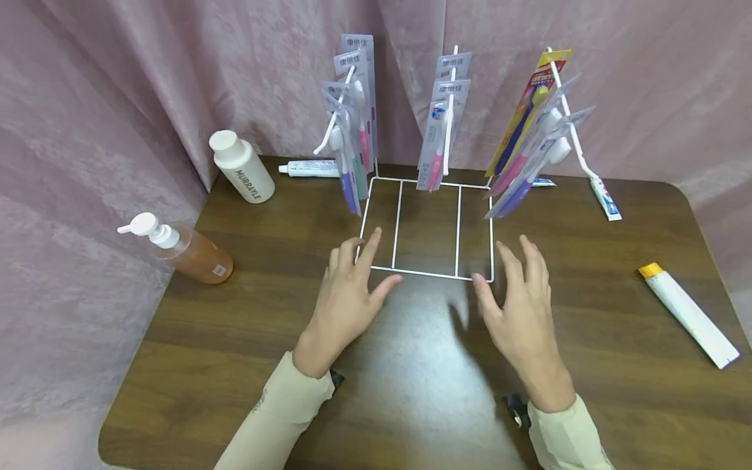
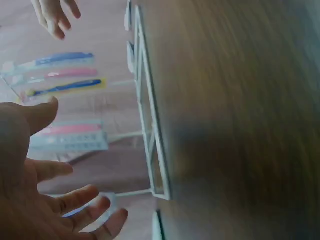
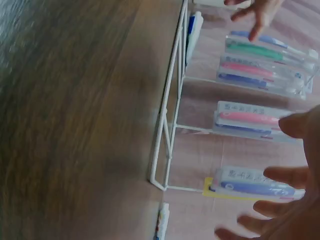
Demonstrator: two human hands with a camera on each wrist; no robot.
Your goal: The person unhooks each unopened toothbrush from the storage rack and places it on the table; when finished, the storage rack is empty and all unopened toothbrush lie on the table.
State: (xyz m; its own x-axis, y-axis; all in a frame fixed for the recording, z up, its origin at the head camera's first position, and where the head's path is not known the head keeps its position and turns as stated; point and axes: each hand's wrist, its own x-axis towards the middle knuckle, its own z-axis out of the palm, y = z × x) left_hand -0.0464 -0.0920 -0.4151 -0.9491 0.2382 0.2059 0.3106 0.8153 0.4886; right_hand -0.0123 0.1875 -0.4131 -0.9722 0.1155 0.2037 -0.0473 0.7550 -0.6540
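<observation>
My left hand (image 1: 346, 287) hovers by the front left corner of a white wire rack (image 1: 459, 228), fingers spread and holding nothing. Near the front right corner is my right hand (image 1: 523, 307), likewise empty with relaxed fingers. From the rack's three hooks hang packaged toothbrushes: several on the left hook (image 1: 362, 140), pink-handled ones in the middle (image 1: 435, 163), and purple, pink and yellow-carded packs (image 1: 519, 189) on the right. In the left wrist view the left hand (image 2: 50, 195) shows apart from the rack's base; the right wrist view shows the right hand (image 3: 295, 200) close to the right-hook packs.
At left stand a white bottle (image 1: 249, 176) and an amber pump bottle (image 1: 202, 258). One toothpaste tube (image 1: 314, 169) lies behind the left hook; a small one (image 1: 605, 199) is at back right. An orange-capped white tube (image 1: 690, 320) lies far right. A pink curtain (image 1: 282, 78) backs the table.
</observation>
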